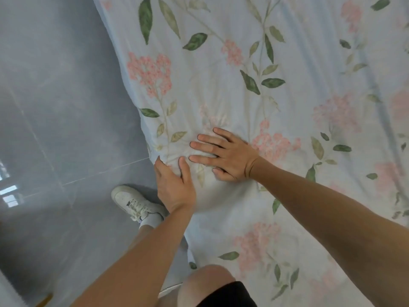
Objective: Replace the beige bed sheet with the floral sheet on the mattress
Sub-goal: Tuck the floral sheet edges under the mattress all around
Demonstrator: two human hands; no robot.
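Head view: floral sheet [276,89] beside grey tiled floor [55,107].

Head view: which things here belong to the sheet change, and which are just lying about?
Part of the job:
- floral sheet, spread over the bed corner
- left hand, cupped around the sheet's corner edge
- right hand, pressing flat on the sheet

Not part of it:
- white sneaker on the person's foot
- grey tiled floor

No beige sheet is in view.
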